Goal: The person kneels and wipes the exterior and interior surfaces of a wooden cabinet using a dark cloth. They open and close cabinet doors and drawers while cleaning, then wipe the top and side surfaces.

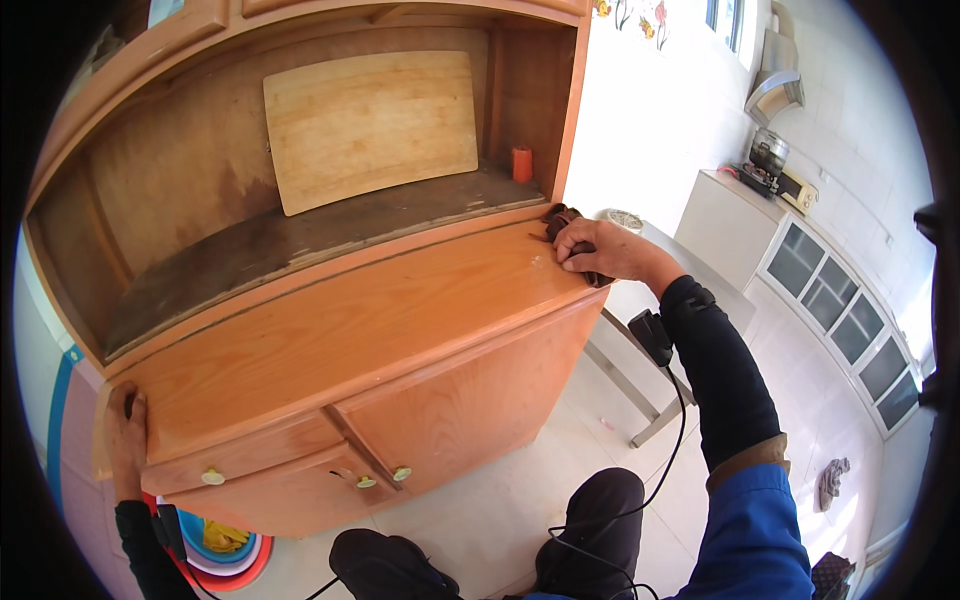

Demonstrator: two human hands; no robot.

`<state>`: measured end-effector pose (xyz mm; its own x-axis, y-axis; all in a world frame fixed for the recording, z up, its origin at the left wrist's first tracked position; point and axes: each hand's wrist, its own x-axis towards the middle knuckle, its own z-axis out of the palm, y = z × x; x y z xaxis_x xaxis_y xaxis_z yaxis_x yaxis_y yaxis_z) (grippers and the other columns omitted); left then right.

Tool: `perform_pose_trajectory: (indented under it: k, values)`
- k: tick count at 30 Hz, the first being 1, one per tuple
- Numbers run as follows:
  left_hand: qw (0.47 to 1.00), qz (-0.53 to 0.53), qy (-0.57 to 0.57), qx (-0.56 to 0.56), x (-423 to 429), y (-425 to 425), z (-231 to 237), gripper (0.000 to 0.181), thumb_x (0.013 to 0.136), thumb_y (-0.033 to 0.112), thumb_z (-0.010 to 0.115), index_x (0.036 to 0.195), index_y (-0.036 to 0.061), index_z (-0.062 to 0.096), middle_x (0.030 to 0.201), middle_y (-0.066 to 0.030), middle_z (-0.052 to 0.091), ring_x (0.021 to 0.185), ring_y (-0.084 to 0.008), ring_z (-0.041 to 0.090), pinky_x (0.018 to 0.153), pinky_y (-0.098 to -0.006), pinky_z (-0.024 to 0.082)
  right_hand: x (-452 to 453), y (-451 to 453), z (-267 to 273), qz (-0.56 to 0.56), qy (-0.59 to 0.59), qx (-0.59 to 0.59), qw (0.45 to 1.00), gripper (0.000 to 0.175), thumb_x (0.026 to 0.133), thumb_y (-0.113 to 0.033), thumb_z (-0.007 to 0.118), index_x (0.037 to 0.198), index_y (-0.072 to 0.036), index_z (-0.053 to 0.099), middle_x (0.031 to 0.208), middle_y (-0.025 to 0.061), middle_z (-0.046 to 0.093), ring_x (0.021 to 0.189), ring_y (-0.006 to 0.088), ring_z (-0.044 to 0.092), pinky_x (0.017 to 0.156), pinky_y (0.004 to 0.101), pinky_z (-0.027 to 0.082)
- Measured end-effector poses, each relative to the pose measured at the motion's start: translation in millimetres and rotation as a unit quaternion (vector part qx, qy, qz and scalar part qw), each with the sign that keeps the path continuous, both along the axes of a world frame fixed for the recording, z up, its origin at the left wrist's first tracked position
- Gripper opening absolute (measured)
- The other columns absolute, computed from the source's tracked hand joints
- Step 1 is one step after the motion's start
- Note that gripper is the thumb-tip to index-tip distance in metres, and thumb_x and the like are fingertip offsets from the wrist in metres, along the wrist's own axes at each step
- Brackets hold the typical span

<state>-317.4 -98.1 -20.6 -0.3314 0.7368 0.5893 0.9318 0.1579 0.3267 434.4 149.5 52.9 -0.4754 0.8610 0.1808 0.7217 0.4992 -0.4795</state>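
Note:
An orange-brown wooden cabinet stands before me, its flat countertop running from lower left to upper right. At the right end of that top, my right hand presses a bunched dark brown cloth between its fingers and the wood. My left hand rests against the countertop's left edge with its fingers bent; whether it grips the edge cannot be made out. Below the top are a drawer and doors with pale round knobs.
A wooden cutting board leans in the upper recess, left of a red-orange cup-like object. Nested basins hold yellow cloth or gloves by my left arm. A metal-legged table adjoins the cabinet's right side. A black cable hangs from my right sleeve.

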Motion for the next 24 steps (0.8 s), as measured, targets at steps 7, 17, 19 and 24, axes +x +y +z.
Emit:
perform_pose_trajectory:
  k: [7,17,19,24]
  values:
    - [1.000,-0.005,-0.005,0.000,1,1,1,0.027,0.106,0.017,0.062,0.124,-0.0020,0.066,0.121,-0.0227,0.070,0.114,-0.0408,0.066,0.100,-0.0432,0.051,3,3,2,0.024,-0.010,-0.003,1.000,0.011,0.094,-0.013,0.078,0.100,-0.005,0.073,0.115,0.0034,0.065,0.099,0.0190,0.068,0.084,0.0346,0.058]
    - [1.000,0.012,-0.009,-0.007,5,0,3,0.028,0.106,0.019,0.061,0.124,-0.0019,0.065,0.120,-0.0225,0.069,0.114,-0.0410,0.065,0.100,-0.0431,0.050,1,9,-6,-0.023,0.002,-0.018,1.000,0.009,0.093,-0.006,0.072,0.101,-0.003,0.071,0.120,0.0062,0.065,0.106,0.0224,0.068,0.093,0.0355,0.058]
    - [1.000,0.009,-0.007,-0.022,8,0,6,0.028,0.105,0.019,0.062,0.124,-0.0022,0.064,0.121,-0.0228,0.068,0.113,-0.0417,0.065,0.100,-0.0433,0.050,5,5,-10,0.031,0.011,0.077,0.997,0.018,0.092,-0.010,0.073,0.110,-0.005,0.071,0.127,0.0095,0.064,0.115,0.0263,0.065,0.100,0.0386,0.055]
    - [1.000,-0.002,-0.019,0.005,13,-1,5,0.028,0.104,0.018,0.062,0.122,-0.0032,0.065,0.120,-0.0237,0.068,0.112,-0.0432,0.064,0.099,-0.0439,0.050,11,-7,-27,-0.150,-0.053,0.196,0.968,0.052,0.092,-0.027,0.076,0.139,-0.006,0.065,0.140,0.0180,0.063,0.131,0.0362,0.060,0.112,0.0450,0.049]
